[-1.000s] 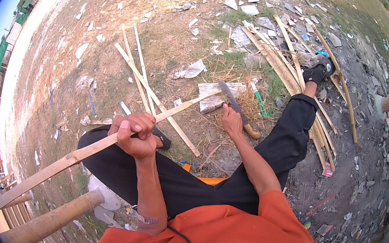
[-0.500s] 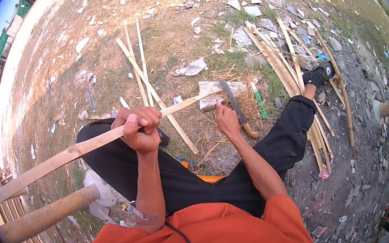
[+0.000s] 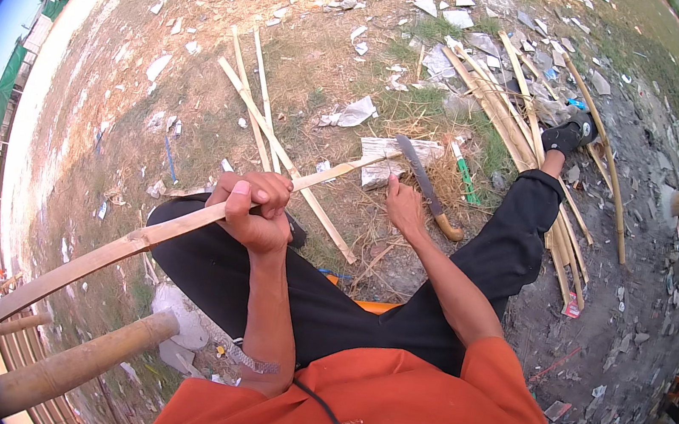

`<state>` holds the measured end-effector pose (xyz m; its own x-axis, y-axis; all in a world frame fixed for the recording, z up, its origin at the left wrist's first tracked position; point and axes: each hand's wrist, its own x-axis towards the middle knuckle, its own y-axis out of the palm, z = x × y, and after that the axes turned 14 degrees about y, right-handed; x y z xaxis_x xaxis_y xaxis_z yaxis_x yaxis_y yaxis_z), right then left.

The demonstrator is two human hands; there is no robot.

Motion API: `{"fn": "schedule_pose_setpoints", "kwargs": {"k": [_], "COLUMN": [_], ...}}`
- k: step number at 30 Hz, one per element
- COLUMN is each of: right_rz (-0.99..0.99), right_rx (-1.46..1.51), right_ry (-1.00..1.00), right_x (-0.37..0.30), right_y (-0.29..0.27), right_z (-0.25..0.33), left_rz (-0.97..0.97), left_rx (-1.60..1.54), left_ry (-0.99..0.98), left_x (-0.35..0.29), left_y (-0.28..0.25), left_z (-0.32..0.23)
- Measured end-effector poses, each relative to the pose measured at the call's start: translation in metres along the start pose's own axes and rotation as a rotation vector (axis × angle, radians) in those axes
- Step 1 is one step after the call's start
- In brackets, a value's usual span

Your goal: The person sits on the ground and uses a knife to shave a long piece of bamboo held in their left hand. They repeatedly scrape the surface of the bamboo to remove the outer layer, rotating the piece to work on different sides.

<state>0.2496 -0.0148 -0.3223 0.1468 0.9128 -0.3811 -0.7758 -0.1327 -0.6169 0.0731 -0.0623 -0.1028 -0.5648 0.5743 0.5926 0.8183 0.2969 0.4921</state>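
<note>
My left hand (image 3: 251,209) is wrapped round a long, pale bamboo strip (image 3: 164,230), which runs from the lower left up toward a weathered wood block (image 3: 380,149). The strip's far tip lies over the block, close to the blade of a machete (image 3: 420,171). The machete leans across the block, its brown wooden handle toward me. Left of that handle, my right hand (image 3: 406,208) is closed with the thumb up. What its fingers hold, if anything, is hidden.
Several bamboo strips lie crossed ahead on the left (image 3: 269,130); a bigger strip pile (image 3: 516,124) is beside my right shoe (image 3: 571,134). A green-and-white tool or tube (image 3: 464,175) lies right of the block. Thick bamboo poles (image 3: 88,359) stand at both sides. Broken tile litters the ground.
The view has shifted slightly, so the whole scene sits a little farther right and lower. My left hand still grips the strip, and my right hand stays closed by the machete.
</note>
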Motion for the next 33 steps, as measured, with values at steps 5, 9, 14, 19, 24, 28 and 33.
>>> {"fn": "schedule_pose_setpoints", "kwargs": {"k": [5,9,14,19,24,28,33], "right_rz": [0.130,0.123,0.093,0.105,0.017,0.082,0.016], "right_rx": [0.140,0.098,0.128,0.105,0.089,0.109,0.164], "right_ry": [-0.151,-0.067,-0.131,-0.122,-0.094,-0.164,-0.131], "right_x": [-0.023,-0.011,-0.021,-0.018,-0.011,-0.015,-0.016], "right_y": [-0.009,-0.007,-0.003,-0.004,0.002,-0.004,0.001], "right_z": [0.014,0.014,0.023,0.015,0.002,0.001,0.008], "left_rz": [0.030,0.000,0.013,0.026,0.010,0.041,0.038], "left_rx": [0.057,0.082,-0.019,-0.040,-0.063,-0.044,-0.054], "left_ry": [-0.020,-0.038,0.019,-0.002,-0.008,0.008,0.006], "left_x": [-0.005,-0.003,-0.002,-0.002,-0.002,-0.003,-0.002], "left_y": [0.001,0.003,-0.002,-0.004,0.002,-0.002,0.002], "left_z": [-0.004,-0.003,0.001,0.000,-0.001,-0.001,-0.001]}}
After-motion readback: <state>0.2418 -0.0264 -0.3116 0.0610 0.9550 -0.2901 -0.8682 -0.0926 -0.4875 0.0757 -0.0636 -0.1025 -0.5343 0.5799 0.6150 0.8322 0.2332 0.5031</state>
